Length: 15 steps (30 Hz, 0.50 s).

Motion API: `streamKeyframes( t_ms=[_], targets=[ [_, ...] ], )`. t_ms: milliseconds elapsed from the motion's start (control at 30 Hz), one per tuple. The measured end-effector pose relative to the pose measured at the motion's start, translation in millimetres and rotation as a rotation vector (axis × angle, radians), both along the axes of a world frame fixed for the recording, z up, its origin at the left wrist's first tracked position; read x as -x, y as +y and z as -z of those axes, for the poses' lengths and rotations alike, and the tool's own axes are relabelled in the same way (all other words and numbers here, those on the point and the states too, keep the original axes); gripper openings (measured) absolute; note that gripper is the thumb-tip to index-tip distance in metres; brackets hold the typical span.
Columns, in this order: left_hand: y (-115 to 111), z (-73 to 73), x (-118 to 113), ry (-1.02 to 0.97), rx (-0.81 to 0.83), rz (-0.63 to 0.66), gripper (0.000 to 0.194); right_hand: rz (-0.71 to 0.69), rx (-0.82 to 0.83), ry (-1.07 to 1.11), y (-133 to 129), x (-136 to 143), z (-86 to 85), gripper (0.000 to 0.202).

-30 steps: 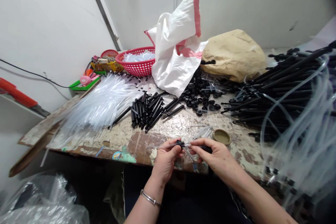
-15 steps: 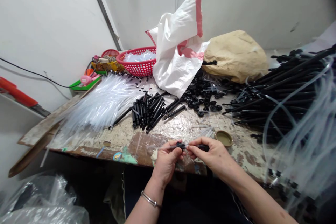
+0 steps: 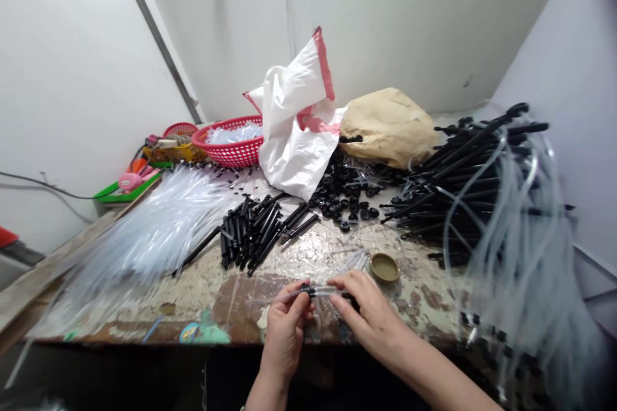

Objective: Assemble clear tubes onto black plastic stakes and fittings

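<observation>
My left hand (image 3: 289, 318) pinches a small black fitting (image 3: 305, 290) near the front edge of the worn table (image 3: 308, 250). Clear thin tubing (image 3: 322, 291) runs from the fitting toward my right hand (image 3: 364, 308). The thumb and fingers of my right hand lie around that tubing, a little apart; whether they grip it cannot be made out. A dark piece shows partly beneath the right fingers. Just behind the right hand are short clear tubes (image 3: 354, 261) and a small round dish (image 3: 384, 268).
Black rods (image 3: 250, 231) lie mid-table, clear tubes (image 3: 164, 218) to the left. Black round parts (image 3: 347, 199) sit behind, near a white sack (image 3: 299, 122), red basket (image 3: 236, 154) and tan bag (image 3: 390, 125). Black tubes with clear hoses (image 3: 515, 205) are piled right.
The view has tilted up and turned right, showing a fan blade. The fingers of my right hand have spread slightly from their pinch, and more clear tubing shows between the hands.
</observation>
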<state>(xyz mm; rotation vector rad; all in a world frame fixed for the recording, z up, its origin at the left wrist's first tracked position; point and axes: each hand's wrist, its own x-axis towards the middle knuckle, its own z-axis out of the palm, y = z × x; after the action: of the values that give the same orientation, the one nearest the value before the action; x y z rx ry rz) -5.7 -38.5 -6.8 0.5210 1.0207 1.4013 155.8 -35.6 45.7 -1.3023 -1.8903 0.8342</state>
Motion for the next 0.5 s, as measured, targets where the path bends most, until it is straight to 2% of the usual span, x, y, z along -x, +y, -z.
streamKeyframes(
  t_ms=[100,267,367,433,500],
  targets=[
    [0.8,-0.7,1.8,0.004,0.018,-0.028,0.028,0.031,-0.035,-0.128,-6.3,-6.0,-0.1,0.035],
    [5.6,1.2,6.8,0.06,0.055,0.021,0.033,-0.155,0.216,-0.136,-11.7,-5.3,7.1,0.021],
    [8.8,2.5,7.6,0.075,0.047,0.055,0.034,-0.145,0.257,-0.097,-12.1,-4.8,10.5,0.015],
    [9.9,1.4,6.4,0.052,0.018,0.048,0.037,-0.104,0.28,-0.049,-10.6,-11.2,4.7,0.014],
    [9.9,-1.2,4.6,0.038,-0.004,0.038,0.042,-0.056,0.314,0.048,-7.2,-27.5,-10.1,0.014]
  ],
)
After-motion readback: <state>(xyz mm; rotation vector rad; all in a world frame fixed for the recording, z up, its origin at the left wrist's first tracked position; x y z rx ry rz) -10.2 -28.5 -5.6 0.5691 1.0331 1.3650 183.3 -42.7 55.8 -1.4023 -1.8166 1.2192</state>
